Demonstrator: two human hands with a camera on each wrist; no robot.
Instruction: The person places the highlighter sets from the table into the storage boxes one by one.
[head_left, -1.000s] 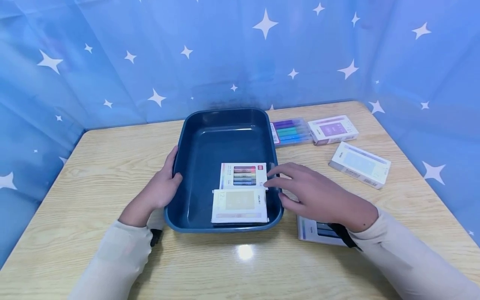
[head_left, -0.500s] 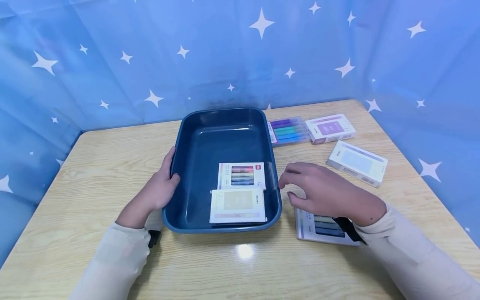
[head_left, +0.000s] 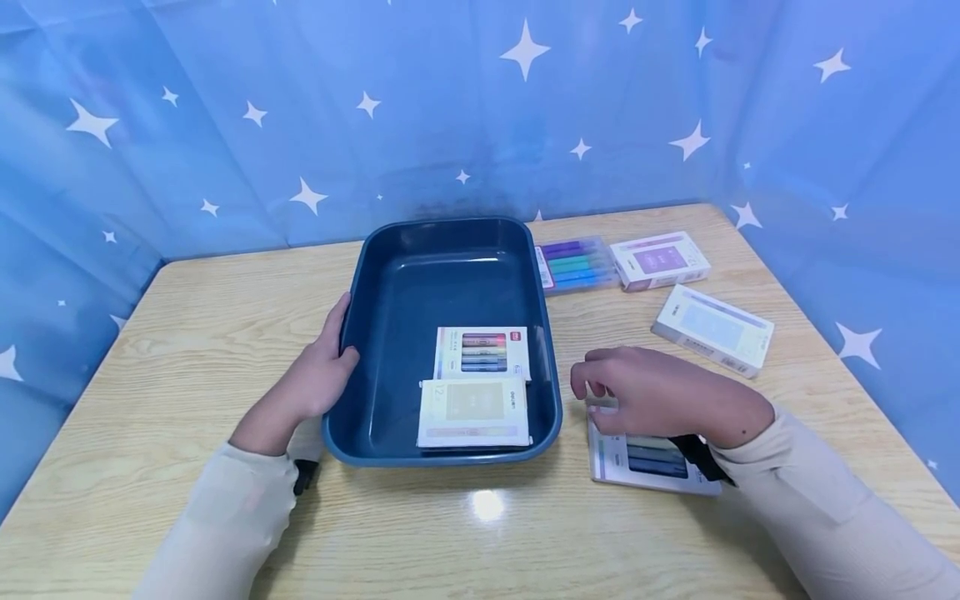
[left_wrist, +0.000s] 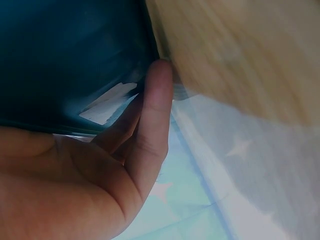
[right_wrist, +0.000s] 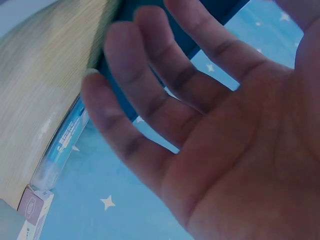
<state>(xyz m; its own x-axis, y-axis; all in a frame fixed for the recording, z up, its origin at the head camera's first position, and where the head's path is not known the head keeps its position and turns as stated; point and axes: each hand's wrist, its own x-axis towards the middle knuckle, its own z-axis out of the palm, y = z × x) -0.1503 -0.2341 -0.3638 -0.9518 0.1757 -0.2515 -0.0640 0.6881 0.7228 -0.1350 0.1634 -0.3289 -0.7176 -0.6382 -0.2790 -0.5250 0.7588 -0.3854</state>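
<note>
In the head view my left hand (head_left: 315, 379) holds the dark blue plastic tray (head_left: 427, 292) by its left wall, thumb over the rim. Its fingers lie along the outside in the left wrist view. Two white pen boxes lie at the tray's near right: one with a window of coloured pens (head_left: 483, 353), and a yellowish-panelled box (head_left: 472, 413) overlapping its near edge. My right hand (head_left: 648, 392), fingers loosely bent and holding nothing, hovers over a windowed box of dark-toned pens (head_left: 652, 467) right of the tray, partly hiding it.
Behind the right hand lie a clear case of purple, green and blue markers (head_left: 576, 263), a white box with a purple panel (head_left: 660, 261) and a white box with a pale blue panel (head_left: 714, 329). A blue star-patterned curtain (head_left: 420, 125) borders the wooden table (head_left: 225, 317).
My right hand has drawn back from the boxes in the tray, moving right and down over the windowed pen box outside. The left hand keeps its hold on the tray.
</note>
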